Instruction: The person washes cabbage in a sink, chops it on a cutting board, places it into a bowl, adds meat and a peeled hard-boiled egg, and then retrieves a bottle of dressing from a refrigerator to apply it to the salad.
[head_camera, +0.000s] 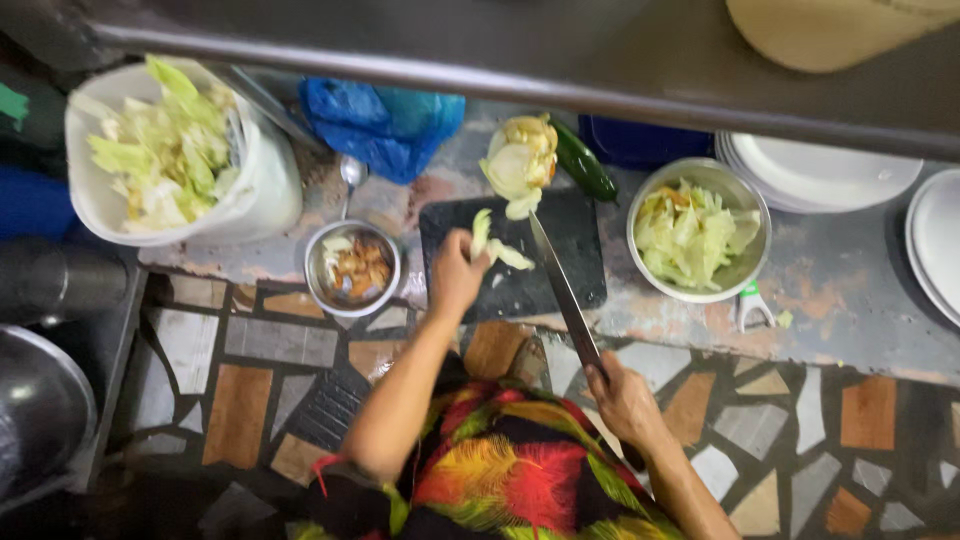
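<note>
A pale green cabbage piece (497, 245) lies on the dark cutting board (580, 270) near the board's left half, and the left hand (455, 275) pinches its lower end, fingers closed on the leaf. Just to its right the long blade of a knife (560, 290) runs slantwise across the board, tip pointing up toward a cut cabbage chunk (520, 160) that sits at the board's top edge. The right hand (622, 398) is wrapped tight around the knife's handle, down below the edge of the worktop (850, 290) and well apart from the left hand. A dark green cucumber (583, 165) lies beside the cabbage chunk, touching or nearly touching it. To the right of the board stands a steel bowl (745, 270) filled with chopped cabbage, with a small white-and-green peeler (752, 305) just below it and a stack of white plates (830, 170) behind. To the left of the board is a small steel bowl (318, 285) holding scraps, a spoon (350, 175) above it, a crumpled blue plastic bag (385, 120), and a large white tub (270, 190) heaped with cabbage leaves. The floor below is patterned with irregular stone tiles (240, 410).
</note>
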